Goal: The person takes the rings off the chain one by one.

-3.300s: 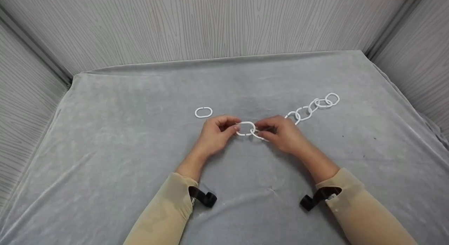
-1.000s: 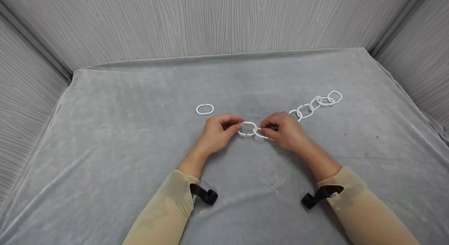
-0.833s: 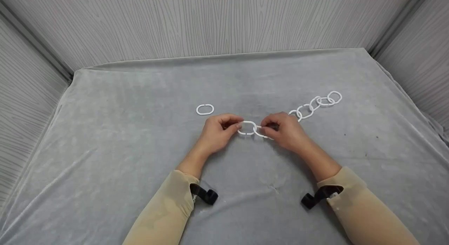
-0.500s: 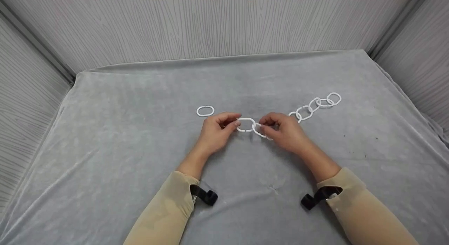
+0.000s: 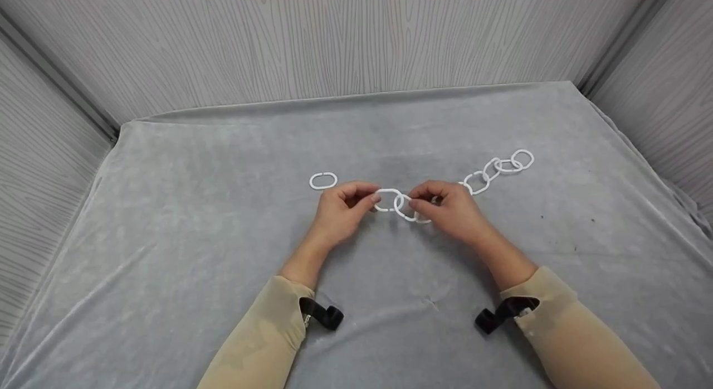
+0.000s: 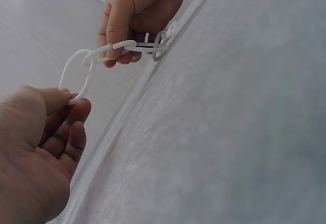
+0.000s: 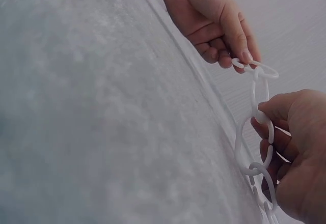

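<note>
Two joined white plastic chain links bridge the gap between my hands. My left hand (image 5: 340,210) pinches the end link (image 5: 388,190) at its left end, thumb against index finger. This oval has a small split in its lower side. Hooked through it is a second link (image 5: 403,216), which my right hand (image 5: 451,210) pinches by its upper right part. In the right wrist view, a further link (image 7: 238,142) hangs from that one beside the right fingers. The rest of the white chain (image 5: 478,183) trails from behind the right hand towards the back right; its nearest part is hidden.
A single loose white link (image 5: 322,188) lies on the grey cloth (image 5: 223,222), just beyond the left hand. Wood-grain panels (image 5: 345,43) stand behind the table and at both sides. Black camera mounts (image 5: 328,316) stick out from both sleeve cuffs.
The two links between my hands have risen slightly, and the second link has tilted and shows more of itself. Another link now shows under the right hand. Both pinches stay the same.
</note>
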The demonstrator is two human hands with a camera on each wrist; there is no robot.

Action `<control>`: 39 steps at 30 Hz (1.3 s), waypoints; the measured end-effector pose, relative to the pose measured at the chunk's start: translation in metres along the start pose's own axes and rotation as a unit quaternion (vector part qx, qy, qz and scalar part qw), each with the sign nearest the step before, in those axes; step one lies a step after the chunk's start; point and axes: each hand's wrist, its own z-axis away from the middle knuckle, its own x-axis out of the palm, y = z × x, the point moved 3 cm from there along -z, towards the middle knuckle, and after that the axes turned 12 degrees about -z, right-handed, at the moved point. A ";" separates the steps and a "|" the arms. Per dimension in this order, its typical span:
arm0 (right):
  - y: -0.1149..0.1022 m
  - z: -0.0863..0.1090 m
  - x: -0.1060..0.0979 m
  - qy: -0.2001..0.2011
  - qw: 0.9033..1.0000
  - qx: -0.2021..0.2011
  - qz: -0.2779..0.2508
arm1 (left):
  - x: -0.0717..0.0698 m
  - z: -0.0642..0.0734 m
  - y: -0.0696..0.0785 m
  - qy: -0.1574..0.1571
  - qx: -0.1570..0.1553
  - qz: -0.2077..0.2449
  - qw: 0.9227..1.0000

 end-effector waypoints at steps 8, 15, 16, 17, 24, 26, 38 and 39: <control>-0.001 0.000 -0.002 0.000 0.999 0.027 -0.029 | 0.000 0.001 -0.002 -0.001 0.002 0.000 1.000; 0.001 -0.001 -0.003 0.004 0.998 0.028 -0.052 | 0.000 0.000 0.000 0.003 0.010 0.012 1.000; 0.001 -0.001 -0.003 0.004 0.998 0.027 -0.054 | 0.000 0.000 0.000 0.002 0.011 0.013 1.000; 0.001 -0.001 -0.003 0.004 0.998 0.027 -0.056 | 0.000 0.000 0.000 0.002 0.012 0.014 1.000; 0.001 -0.001 -0.003 0.011 0.997 0.029 -0.064 | 0.001 0.000 -0.002 -0.006 0.015 0.021 1.000; 0.001 -0.001 -0.003 0.013 0.997 0.028 -0.066 | 0.002 -0.001 -0.003 -0.011 0.017 0.027 0.999; 0.002 -0.001 -0.002 0.009 0.997 0.027 -0.069 | 0.002 0.000 -0.001 -0.023 0.001 0.022 0.999; 0.001 -0.001 -0.002 0.009 0.997 0.027 -0.069 | 0.002 0.000 -0.001 -0.025 -0.001 0.023 0.999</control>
